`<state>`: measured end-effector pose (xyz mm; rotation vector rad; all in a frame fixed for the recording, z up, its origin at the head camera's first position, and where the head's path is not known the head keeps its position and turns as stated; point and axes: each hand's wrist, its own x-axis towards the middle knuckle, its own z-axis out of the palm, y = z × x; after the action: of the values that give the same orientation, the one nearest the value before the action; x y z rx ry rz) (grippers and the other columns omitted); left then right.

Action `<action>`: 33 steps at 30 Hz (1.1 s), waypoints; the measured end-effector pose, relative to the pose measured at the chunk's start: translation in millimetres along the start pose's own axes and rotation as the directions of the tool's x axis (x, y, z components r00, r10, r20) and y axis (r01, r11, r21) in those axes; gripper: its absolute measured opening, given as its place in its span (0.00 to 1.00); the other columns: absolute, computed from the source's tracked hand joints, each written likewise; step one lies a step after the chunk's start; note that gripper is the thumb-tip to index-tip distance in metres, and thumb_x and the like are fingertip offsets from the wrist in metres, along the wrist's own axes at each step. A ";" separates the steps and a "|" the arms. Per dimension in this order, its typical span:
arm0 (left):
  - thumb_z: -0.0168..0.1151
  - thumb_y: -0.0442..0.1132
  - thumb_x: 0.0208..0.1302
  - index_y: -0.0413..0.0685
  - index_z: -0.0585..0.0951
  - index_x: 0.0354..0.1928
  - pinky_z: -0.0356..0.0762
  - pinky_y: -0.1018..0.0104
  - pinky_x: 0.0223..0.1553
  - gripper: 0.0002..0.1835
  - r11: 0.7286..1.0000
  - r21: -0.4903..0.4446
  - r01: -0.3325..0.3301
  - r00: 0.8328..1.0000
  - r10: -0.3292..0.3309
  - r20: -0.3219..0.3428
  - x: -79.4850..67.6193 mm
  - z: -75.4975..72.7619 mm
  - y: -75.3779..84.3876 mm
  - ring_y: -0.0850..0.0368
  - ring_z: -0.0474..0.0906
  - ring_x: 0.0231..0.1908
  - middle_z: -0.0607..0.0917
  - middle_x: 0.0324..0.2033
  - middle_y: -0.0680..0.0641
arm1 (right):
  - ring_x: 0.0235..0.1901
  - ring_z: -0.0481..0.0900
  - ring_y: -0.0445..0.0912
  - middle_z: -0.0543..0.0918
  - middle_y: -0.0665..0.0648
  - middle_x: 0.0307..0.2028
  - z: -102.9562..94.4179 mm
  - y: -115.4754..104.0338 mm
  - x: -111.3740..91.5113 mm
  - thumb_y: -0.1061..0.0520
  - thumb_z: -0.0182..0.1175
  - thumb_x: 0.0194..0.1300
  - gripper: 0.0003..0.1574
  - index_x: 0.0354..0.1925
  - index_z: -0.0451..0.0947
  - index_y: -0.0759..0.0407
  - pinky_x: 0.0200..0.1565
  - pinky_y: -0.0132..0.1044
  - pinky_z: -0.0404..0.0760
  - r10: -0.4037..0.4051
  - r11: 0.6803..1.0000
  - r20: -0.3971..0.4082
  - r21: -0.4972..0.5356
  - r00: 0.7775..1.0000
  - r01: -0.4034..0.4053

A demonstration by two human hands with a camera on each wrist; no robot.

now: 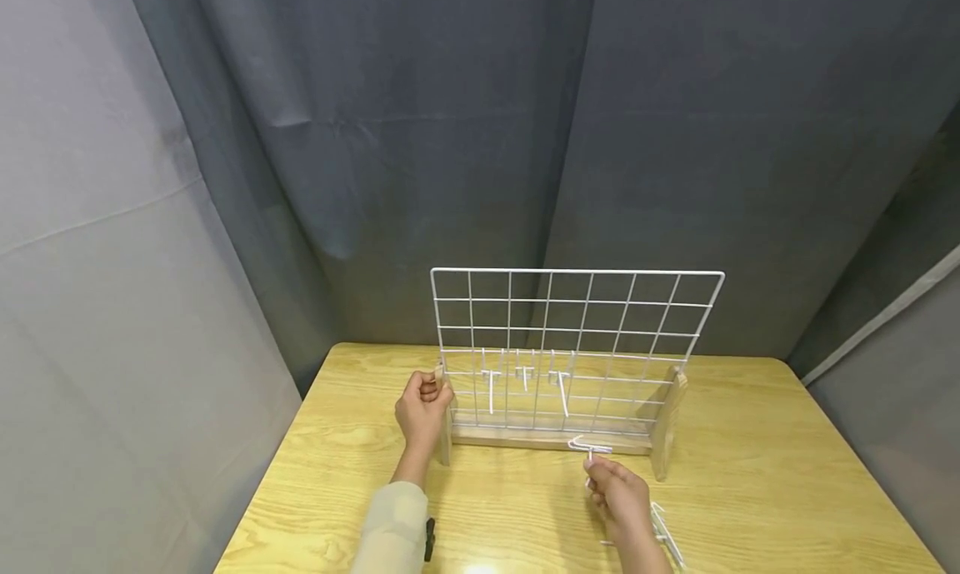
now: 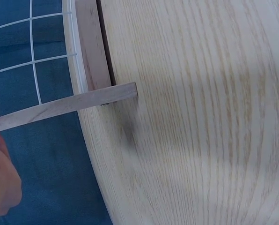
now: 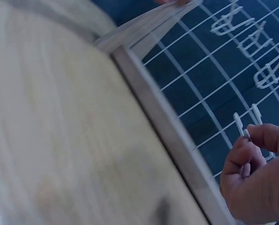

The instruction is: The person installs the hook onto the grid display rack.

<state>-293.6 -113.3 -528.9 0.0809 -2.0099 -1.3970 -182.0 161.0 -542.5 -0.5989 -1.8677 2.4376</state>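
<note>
A white wire grid panel (image 1: 577,301) stands in a wooden stand, its left post (image 1: 446,424) gripped near the top by my left hand (image 1: 422,407). In the left wrist view that hand (image 2: 3,180) shows only in part, at the post's end. My right hand (image 1: 621,495) pinches a white wire hook (image 1: 589,446) between thumb and fingers, in front of the stand's base. The right wrist view shows the hook's two prongs (image 3: 238,123) above the fingertips. Three similar hooks (image 1: 525,376) hang side by side on the grid, left of its middle.
More white wire hooks (image 1: 666,534) lie on the wood-grain table (image 1: 757,474), partly behind my right forearm. The stand's right post (image 1: 667,428) rises beyond my right hand. A dark curtain (image 1: 450,157) hangs behind the table, with pale cloth (image 1: 112,307) on the left.
</note>
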 end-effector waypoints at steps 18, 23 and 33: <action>0.66 0.31 0.41 0.47 0.79 0.29 0.78 0.65 0.26 0.09 1.000 0.007 -0.009 1.000 0.009 0.000 -1.0 5.6 1.9 0.62 0.79 0.22 0.82 0.21 0.54 | 0.22 0.69 0.36 0.74 0.49 0.25 -0.6 -52.3 6.6 0.63 0.52 0.66 0.04 0.36 0.75 0.60 0.19 0.21 0.65 -0.086 0.970 0.202 0.242 0.976 0.035; 0.66 0.31 0.41 0.47 0.79 0.29 0.78 0.65 0.25 0.09 1.000 0.007 -0.022 1.000 0.022 -0.011 -1.1 5.1 1.6 0.62 0.79 0.21 0.82 0.21 0.54 | 0.22 0.69 0.36 0.74 0.50 0.24 2.8 -64.8 11.7 0.63 0.51 0.67 0.04 0.36 0.74 0.61 0.19 0.21 0.65 -0.128 0.956 0.225 0.289 0.966 0.060; 0.66 0.32 0.41 0.48 0.79 0.29 0.78 0.65 0.26 0.09 1.000 0.010 0.016 1.000 -0.016 -0.004 1.0 1.5 1.2 0.61 0.79 0.22 0.83 0.22 0.53 | 0.21 0.69 0.36 0.74 0.50 0.23 20.4 -85.7 20.8 0.63 0.52 0.67 0.03 0.36 0.73 0.62 0.18 0.21 0.65 -0.116 0.933 0.229 0.359 0.966 0.027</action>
<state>-294.8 -112.0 -527.6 0.1038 -2.0174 -1.3960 -226.2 171.6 -464.3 -0.2103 -1.4187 2.8060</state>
